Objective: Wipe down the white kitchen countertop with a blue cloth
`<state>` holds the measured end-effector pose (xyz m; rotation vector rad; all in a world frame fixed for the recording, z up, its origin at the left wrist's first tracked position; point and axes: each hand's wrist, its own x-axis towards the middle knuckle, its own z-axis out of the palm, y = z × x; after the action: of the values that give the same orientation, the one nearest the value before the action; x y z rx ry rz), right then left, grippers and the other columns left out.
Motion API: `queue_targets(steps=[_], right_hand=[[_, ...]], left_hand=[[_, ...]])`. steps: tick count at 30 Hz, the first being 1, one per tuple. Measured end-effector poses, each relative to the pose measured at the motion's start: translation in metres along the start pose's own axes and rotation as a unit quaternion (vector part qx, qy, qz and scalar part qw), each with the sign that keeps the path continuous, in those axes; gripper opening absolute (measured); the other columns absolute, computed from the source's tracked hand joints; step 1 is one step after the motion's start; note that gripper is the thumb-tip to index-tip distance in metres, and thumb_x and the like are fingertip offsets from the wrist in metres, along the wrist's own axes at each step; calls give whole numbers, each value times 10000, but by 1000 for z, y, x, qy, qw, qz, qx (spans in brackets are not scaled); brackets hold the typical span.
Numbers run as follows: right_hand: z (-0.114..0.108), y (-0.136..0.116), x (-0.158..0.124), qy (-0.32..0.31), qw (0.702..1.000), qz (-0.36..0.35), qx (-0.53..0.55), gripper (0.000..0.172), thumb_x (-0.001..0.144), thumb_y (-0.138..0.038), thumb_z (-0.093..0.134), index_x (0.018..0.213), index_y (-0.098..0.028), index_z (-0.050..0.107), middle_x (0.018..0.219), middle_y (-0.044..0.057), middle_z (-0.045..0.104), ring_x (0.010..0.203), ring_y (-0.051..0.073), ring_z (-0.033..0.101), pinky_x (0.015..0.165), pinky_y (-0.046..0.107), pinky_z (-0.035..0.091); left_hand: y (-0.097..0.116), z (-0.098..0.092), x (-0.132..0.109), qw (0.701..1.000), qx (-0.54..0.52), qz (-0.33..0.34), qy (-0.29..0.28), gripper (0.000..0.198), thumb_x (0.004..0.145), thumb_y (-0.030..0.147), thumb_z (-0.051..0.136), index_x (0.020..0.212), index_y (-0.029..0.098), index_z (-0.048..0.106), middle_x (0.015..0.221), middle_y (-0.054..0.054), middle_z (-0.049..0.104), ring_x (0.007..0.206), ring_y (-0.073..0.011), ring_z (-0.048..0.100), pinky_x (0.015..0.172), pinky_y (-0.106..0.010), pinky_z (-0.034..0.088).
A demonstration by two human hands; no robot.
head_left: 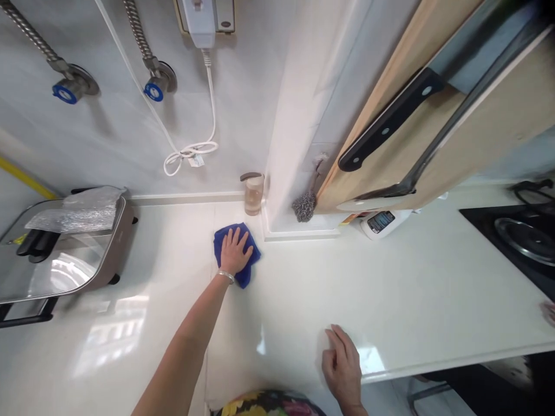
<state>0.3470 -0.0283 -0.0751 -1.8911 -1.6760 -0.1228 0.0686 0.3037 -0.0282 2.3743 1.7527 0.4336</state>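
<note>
My left hand (235, 252) lies flat with its fingers spread on a folded blue cloth (245, 276), pressing it on the white countertop (286, 300). The cloth is close to the wall corner, just in front of a small clear bottle (254, 195) with a grey top. A bracelet is on my left wrist. My right hand (341, 361) rests near the counter's front edge, its fingers partly curled and nothing visible in it.
A lidded electric pan (124, 231) stands at left. A cutting board (455, 162), a black-handled knife (385, 130) and a steel scrubber (304, 206) hang at right above a white bottle (384, 224). Beyond is a black stove (489, 225). Part of a person's hand (550, 312) shows.
</note>
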Motion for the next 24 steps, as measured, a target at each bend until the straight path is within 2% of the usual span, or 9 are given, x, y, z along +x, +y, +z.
queue_targets(steps=[9,13,16,20,24], right_hand=[[2,4,-2,-14,1000,11,11,451,904,-156,458,1349,-202,518,1351,141,564,1263,299,541,1024,536,500],[2,2,0,-19,1000,13,18,477,895,-140,456,1366,-203,504,1366,136,554,1282,301,525,1037,556,493],[2,2,2,-22,1000,12,15,502,886,-126,449,1378,-214,489,1377,130,548,1291,299,517,1037,564,493],[4,1,4,-12,1000,16,4,517,867,-115,446,1372,-219,488,1377,123,547,1289,294,511,1031,560,495],[5,-2,5,-16,1000,27,3,526,847,-98,444,1361,-209,480,1389,124,533,1314,291,477,1055,561,477]], left_hand=[[-36,-1,76,998,21,-52,29,599,960,499,451,1496,231,468,1623,-96,332,1524,-341,197,1234,-525,173],[-51,-2,107,998,20,-65,15,616,958,512,444,1499,220,461,1631,-100,313,1528,-345,175,1230,-540,168],[-55,-5,121,997,20,-71,0,627,959,523,434,1506,218,450,1637,-101,300,1530,-351,161,1232,-545,157],[-49,-9,113,997,28,-72,-9,623,968,506,424,1518,213,427,1636,-119,296,1528,-362,164,1224,-562,169],[-34,-7,72,998,44,-43,-4,616,976,484,417,1517,189,427,1625,-145,311,1522,-373,178,1217,-568,186]])
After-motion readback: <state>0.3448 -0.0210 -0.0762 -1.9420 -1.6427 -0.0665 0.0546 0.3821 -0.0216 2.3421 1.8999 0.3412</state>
